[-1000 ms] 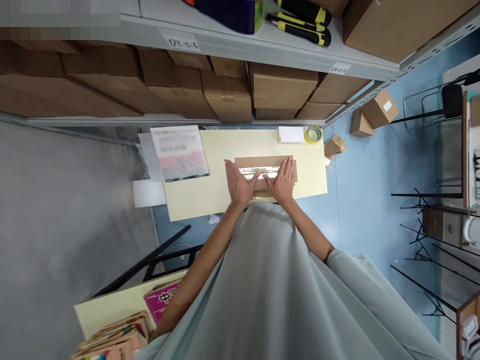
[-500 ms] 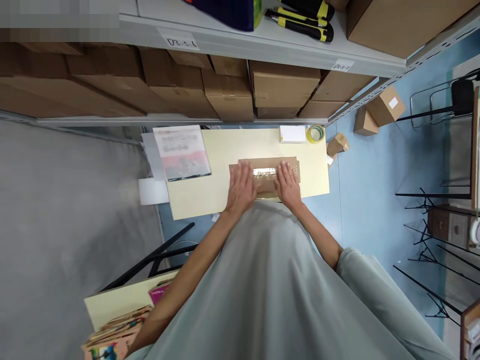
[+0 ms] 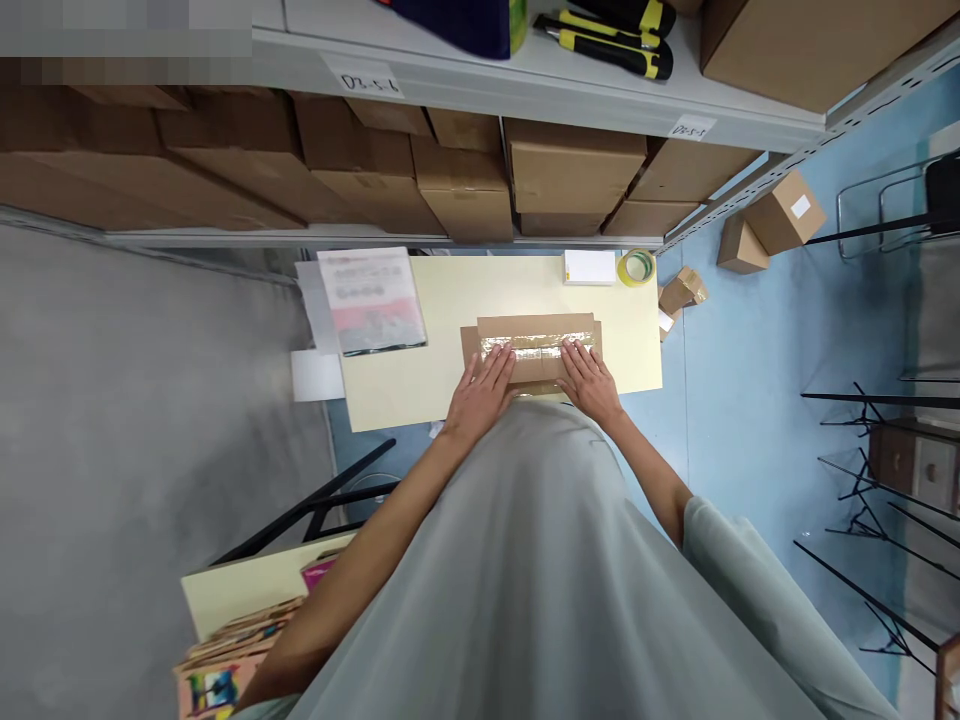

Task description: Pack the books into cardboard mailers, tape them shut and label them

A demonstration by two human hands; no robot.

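Observation:
A flat brown cardboard box (image 3: 536, 326) lies on the pale yellow table (image 3: 397, 390), close to my body. Across its top runs a shiny strip of clear packing tape (image 3: 531, 347). My left hand (image 3: 484, 390) rests flat on the left part of the box, fingers stretched out over the tape's left end. On the right part, my right hand (image 3: 589, 378) lies with its fingers extended, their tips touching the tape's right end. Neither hand is closed around anything.
At the table's far right edge sit a tape roll (image 3: 636, 267) and a small white box (image 3: 589, 267). A printed sheet or packet (image 3: 373, 300) lies at the left. Cartons (image 3: 461, 190) fill the shelf ahead, with yellow-black utility knives (image 3: 611, 50) above. More boxes (image 3: 784, 212) stand at right.
Both hands have slid over the box top. From thumbs close together at the middle they moved apart and nearer to my body, uncovering more of the tape. The view has shifted slightly.

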